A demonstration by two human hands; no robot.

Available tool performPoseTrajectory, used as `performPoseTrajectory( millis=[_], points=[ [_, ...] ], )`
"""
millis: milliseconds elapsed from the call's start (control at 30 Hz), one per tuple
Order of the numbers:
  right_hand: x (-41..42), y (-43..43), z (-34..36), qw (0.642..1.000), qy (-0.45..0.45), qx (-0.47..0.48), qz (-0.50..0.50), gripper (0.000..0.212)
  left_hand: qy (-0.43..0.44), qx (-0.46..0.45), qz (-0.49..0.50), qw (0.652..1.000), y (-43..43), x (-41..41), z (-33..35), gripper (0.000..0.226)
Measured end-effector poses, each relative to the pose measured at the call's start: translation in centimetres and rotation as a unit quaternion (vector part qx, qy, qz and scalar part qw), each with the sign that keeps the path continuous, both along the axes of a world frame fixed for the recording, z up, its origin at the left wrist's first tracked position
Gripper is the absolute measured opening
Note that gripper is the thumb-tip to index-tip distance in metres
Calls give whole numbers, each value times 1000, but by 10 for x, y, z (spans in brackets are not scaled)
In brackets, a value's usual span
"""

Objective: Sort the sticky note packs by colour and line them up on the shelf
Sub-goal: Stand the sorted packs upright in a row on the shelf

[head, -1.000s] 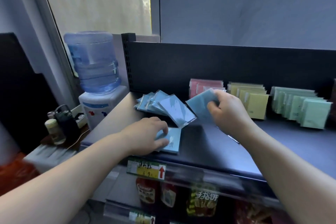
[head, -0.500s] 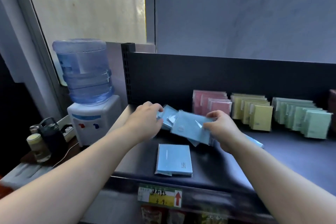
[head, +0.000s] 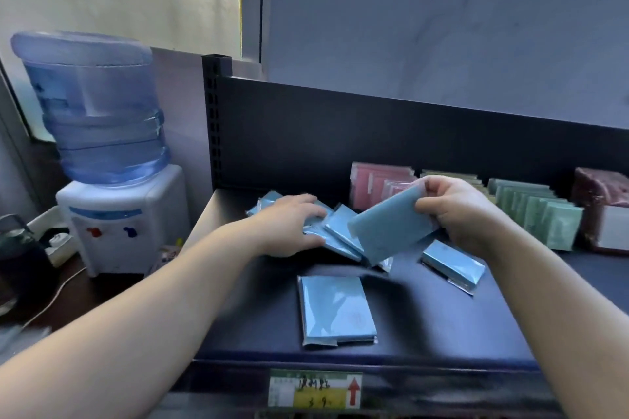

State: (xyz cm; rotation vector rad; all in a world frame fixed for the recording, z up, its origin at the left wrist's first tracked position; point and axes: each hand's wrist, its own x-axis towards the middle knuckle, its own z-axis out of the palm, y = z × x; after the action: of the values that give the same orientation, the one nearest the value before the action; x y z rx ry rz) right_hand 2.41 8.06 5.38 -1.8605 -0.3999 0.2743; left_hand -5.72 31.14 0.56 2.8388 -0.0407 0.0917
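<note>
On my feed the right hand [head: 466,214] is at about 1 o'clock from the middle of the shelf [head: 442,323]. Its thumb and curled fingers pinch the upper right corner of a held blue pack [head: 388,231]. That pack is lifted clear of the board and tilted, its lower edge hanging over the others.

The left hand [head: 289,224] lies at 11 o'clock, palm down on a fanned row of blue packs [head: 337,235]. Its fingers stretch forward, slightly apart, and the thumb runs along the near edge. The packs in the row lean on one another; I cannot tell how many sit under the palm.

A flat blue pack [head: 335,309] lies at 6 o'clock near the front lip. A skewed blue pack [head: 452,264] lies flat at 3 o'clock, just beside the right forearm.

Along the back panel, from 12 toward 2 o'clock, the pink packs [head: 374,180] stand upright. Next come the yellow packs [head: 449,175], mostly hidden behind the right hand, and then the green packs [head: 541,214] in a stepped line. At the far right edge a dark red wrapped box [head: 602,194] sits beside the green ones.

A water dispenser [head: 102,146] stands off the shelf at 9 o'clock. A price tag [head: 315,388] with a red arrow is fixed to the front rail at 6 o'clock.
</note>
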Motion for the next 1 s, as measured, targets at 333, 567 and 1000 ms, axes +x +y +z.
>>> performPoseTrajectory(
  millis=[333, 567, 1000],
  points=[
    [-10, 70, -9, 788, -353, -475, 172, 30, -7, -85, 6, 996, 7, -1, -6, 87],
    [1, 61, -18, 853, -187, -448, 193, 74, -10, -129, 27, 991, 16, -3, -10, 101],
    [-1, 36, -6, 960, -68, -241, 124, 40, -64, -75, 4, 995, 13, -3, -12, 74]
  ],
)
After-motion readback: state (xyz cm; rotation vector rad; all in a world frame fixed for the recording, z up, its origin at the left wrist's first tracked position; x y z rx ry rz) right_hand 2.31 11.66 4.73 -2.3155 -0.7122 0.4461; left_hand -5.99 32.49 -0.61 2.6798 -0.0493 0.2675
